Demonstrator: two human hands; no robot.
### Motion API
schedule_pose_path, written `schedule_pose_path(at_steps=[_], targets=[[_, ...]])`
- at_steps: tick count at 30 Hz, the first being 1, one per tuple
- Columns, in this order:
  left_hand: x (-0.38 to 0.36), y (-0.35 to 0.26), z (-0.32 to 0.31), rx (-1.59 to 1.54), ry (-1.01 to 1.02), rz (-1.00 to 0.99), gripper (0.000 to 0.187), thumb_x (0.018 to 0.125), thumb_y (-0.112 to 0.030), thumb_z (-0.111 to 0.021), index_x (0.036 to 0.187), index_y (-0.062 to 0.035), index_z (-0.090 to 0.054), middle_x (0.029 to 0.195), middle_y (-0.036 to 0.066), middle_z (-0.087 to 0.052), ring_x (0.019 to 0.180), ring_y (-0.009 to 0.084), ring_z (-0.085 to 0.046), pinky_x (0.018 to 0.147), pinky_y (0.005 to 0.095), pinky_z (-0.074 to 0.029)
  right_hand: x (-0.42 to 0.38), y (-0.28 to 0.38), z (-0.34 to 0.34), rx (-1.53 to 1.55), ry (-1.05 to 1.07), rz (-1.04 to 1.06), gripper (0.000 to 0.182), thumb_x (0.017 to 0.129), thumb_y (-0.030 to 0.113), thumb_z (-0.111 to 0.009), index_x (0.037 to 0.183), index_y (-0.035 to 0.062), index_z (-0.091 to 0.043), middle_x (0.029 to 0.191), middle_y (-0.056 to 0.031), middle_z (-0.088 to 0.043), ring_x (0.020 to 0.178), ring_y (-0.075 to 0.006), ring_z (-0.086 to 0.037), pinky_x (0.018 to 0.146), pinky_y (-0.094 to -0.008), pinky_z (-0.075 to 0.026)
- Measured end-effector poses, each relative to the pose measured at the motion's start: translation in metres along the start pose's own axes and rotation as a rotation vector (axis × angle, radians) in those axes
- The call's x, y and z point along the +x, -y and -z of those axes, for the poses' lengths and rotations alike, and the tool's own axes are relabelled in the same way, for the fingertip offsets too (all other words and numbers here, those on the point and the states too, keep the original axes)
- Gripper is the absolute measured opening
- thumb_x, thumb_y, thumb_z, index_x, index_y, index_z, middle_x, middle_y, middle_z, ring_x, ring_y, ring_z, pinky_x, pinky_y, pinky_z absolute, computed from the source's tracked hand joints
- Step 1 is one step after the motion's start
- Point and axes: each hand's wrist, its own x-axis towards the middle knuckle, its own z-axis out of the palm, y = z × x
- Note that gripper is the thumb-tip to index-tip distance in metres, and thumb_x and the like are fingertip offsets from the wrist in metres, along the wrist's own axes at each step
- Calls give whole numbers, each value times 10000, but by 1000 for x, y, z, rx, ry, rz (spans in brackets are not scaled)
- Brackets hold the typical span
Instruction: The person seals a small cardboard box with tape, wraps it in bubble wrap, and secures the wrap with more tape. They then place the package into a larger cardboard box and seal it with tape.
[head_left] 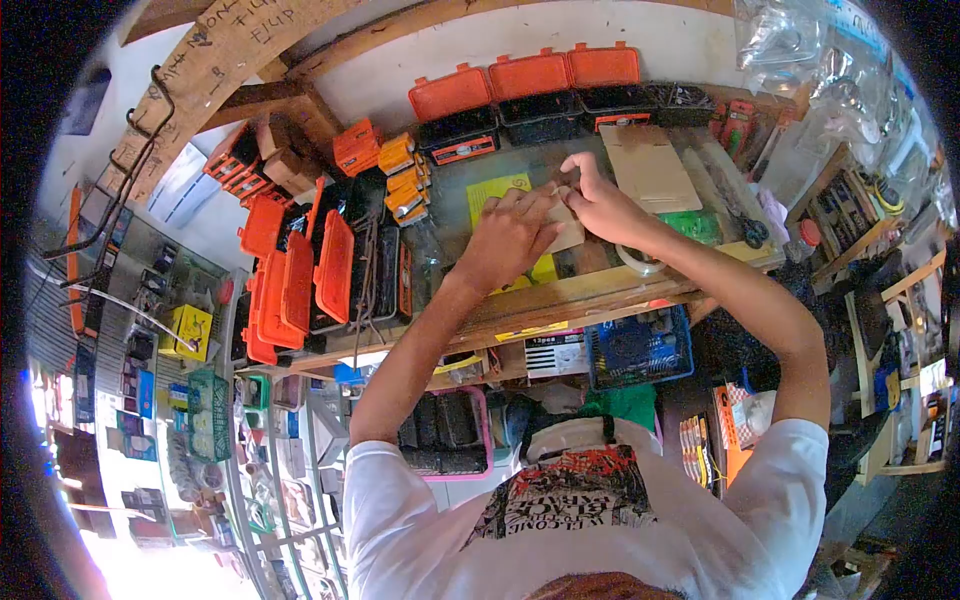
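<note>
Over the glass-topped counter, my left hand (510,238) rests on a small tan cardboard piece (571,232), its fingers bent together over the left part and its thumb near the middle. Close beside it, my right hand (602,203) has its index finger curled up and other fingertips at the upper edge of that piece, almost touching the left fingertips. Anything tiny between the fingertips is hidden. Yellow paper (483,196) shows behind and below my left hand. A larger cardboard sheet (645,165) lies to the upper right.
Black cases with orange lids (449,94) line the back, with more orange-lidded cases (333,268) at the left. A tape roll (640,262), a green packet (692,227) and black-handled scissors (752,232) lie on the counter (480,322). A blue basket (640,348) stands below.
</note>
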Motion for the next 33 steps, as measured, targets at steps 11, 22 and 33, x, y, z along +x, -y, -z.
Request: schedule_pose_path(at_steps=[11, 22, 33], targets=[[-1, 3, -5, 89, -21, -13, 463, 968, -334, -602, 1348, -76, -538, 1327, 115, -614, 1102, 338, -601, 897, 510, -490, 3, -11, -10, 17, -18, 201, 404, 921, -46, -497, 1272, 48, -322, 913, -215, -528, 805, -393, -612, 752, -476, -461], [4, 5, -1, 76, 12, -63, 438, 986, -301, -592, 1381, -117, -544, 1327, 148, -618, 1140, 346, -608, 939, 498, -481, -11, 6, 30, 137, -9, -82, 281, 1044, 233, -524, 1242, 119, -360, 927, -63, -569, 782, -160, -559, 689, -335, -456], [8, 4, 15, 103, 58, -109, 469, 932, -293, -660, 1374, -150, -595, 1393, 173, -570, 1244, 360, -558, 995, 494, -457, -112, -13, 184, -108, -111, -150, 185, 1039, 243, -559, 1135, 94, -612, 914, 4, -613, 802, -106, -569, 641, -296, -456]])
